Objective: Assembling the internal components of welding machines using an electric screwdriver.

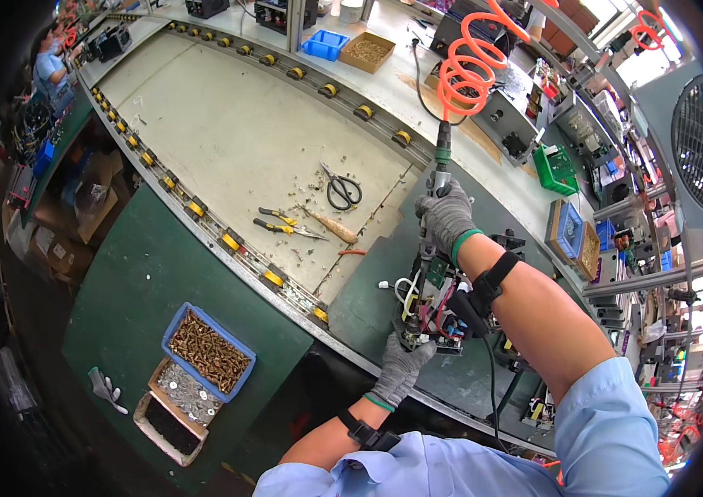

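Two grey knit-gloved hands work here: right hand (446, 217) wraps the upright metal pneumatic screwdriver (433, 240), left hand (401, 364) grips the wired circuit-board assembly (428, 308) below. It sits on green matting near the bench's curved edge; beige conveyor board (235, 132) lies open beyond.

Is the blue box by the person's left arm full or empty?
Full. The blue tray is heaped to its rim with brown-gold screws; almost none of its floor shows.

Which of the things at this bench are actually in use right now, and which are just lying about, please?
In use: right hand gripping the air screwdriver; left hand steadying the circuit board assembly.

Lying about: scissors, pliers, tray of screws, tray of washers, spare glove.
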A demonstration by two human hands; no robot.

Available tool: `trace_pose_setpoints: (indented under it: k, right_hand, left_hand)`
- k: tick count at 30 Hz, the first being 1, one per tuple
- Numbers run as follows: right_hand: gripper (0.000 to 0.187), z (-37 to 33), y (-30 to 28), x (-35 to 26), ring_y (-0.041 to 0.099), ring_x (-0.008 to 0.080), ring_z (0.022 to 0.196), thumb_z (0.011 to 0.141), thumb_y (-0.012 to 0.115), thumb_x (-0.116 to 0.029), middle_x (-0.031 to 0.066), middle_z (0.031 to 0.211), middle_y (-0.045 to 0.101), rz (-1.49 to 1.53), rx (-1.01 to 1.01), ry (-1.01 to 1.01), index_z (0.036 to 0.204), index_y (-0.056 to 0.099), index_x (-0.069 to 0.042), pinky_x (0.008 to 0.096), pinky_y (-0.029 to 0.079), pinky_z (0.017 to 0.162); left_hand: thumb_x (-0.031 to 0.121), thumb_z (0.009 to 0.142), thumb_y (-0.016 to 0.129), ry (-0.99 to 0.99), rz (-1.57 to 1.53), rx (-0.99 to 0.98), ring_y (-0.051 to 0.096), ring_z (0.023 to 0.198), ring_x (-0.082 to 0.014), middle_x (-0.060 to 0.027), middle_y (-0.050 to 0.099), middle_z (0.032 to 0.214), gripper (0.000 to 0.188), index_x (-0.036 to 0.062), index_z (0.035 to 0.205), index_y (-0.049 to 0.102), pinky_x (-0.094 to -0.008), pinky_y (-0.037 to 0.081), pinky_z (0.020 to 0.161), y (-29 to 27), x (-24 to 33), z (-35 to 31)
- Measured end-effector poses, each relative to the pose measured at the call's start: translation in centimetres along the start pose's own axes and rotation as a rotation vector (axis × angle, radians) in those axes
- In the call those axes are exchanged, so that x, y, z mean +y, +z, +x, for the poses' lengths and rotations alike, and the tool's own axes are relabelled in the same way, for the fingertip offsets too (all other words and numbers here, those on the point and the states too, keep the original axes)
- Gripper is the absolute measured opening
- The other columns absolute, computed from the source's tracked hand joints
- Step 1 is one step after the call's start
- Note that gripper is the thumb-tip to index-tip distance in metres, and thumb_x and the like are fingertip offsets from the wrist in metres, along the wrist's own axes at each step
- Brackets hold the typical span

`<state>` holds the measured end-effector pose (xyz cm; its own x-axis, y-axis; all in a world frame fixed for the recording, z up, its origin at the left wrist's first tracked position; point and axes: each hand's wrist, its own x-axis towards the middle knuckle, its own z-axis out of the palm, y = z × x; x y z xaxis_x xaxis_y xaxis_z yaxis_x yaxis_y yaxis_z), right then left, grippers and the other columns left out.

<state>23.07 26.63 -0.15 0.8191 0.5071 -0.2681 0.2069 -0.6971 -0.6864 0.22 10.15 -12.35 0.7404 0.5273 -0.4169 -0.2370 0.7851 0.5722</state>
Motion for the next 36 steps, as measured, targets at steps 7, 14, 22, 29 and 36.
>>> trace_pose_setpoints:
  k: [7, 14, 22, 29, 36]
  right_hand:
    - [0.045, 0.3, -0.1, 0.0, 0.069, 0.0299, 0.092, 0.081, 0.082, -0.019, 0.0128, 0.100, 0.070, 0.004, 0.019, 0.009, 0.119, 0.060, -0.009, 0.0436, 0.057, 0.085]
    - [0.047, -0.2, -0.4, -0.6, 0.069, 0.0292, 0.092, 0.079, 0.084, -0.018, 0.0125, 0.100, 0.069, -0.023, 0.013, 0.004, 0.119, 0.060, -0.009, 0.0444, 0.057, 0.084]
    - [0.050, -0.9, -1.0, -1.3, 0.069, 0.0285, 0.092, 0.079, 0.084, -0.017, 0.0120, 0.102, 0.069, 0.021, -0.066, 0.008, 0.123, 0.061, -0.010, 0.0450, 0.058, 0.084]
    - [0.050, -1.4, -0.7, -0.9, 0.069, 0.0231, 0.087, 0.079, 0.085, -0.016, 0.0090, 0.098, 0.071, 0.100, -0.109, 0.003, 0.123, 0.063, -0.011, 0.0402, 0.058, 0.081]
    - [0.043, -7.3, -5.5, -5.6, 0.064, 0.0183, 0.082, 0.078, 0.087, -0.020, 0.0062, 0.092, 0.070, 0.227, -0.164, -0.278, 0.113, 0.066, -0.009, 0.0345, 0.055, 0.081]
  left_hand:
    - [0.012, 0.084, 0.083, 0.040, -0.008, 0.062, 0.062, 0.089, -0.0081, 0.0011, 0.069, 0.105, 0.039, 0.0069, 0.120, 0.067, -0.0287, 0.054, 0.082, 0.7, 0.0, 0.2]
    - [0.014, 0.085, 0.083, 0.072, 0.102, 0.040, 0.062, 0.090, -0.0090, 0.0000, 0.069, 0.105, 0.038, 0.0058, 0.118, 0.066, -0.0291, 0.054, 0.083, 0.6, 0.2, 0.1]
    - [0.014, 0.086, 0.082, 0.018, -0.007, 0.010, 0.064, 0.091, -0.0109, -0.0013, 0.069, 0.108, 0.043, 0.0061, 0.125, 0.064, -0.0301, 0.057, 0.081, 0.6, 0.6, -0.1]
    - [0.013, 0.089, 0.081, -0.018, 0.040, -0.037, 0.067, 0.094, -0.0133, -0.0030, 0.068, 0.112, 0.047, 0.0054, 0.130, 0.060, -0.0322, 0.059, 0.083, 0.0, 0.8, 0.0]
    - [0.012, 0.093, 0.077, -0.252, -0.037, -0.004, 0.071, 0.101, -0.0263, -0.0094, 0.071, 0.109, 0.033, 0.0038, 0.122, 0.064, -0.0451, 0.064, 0.096, -0.7, 2.5, 0.5]
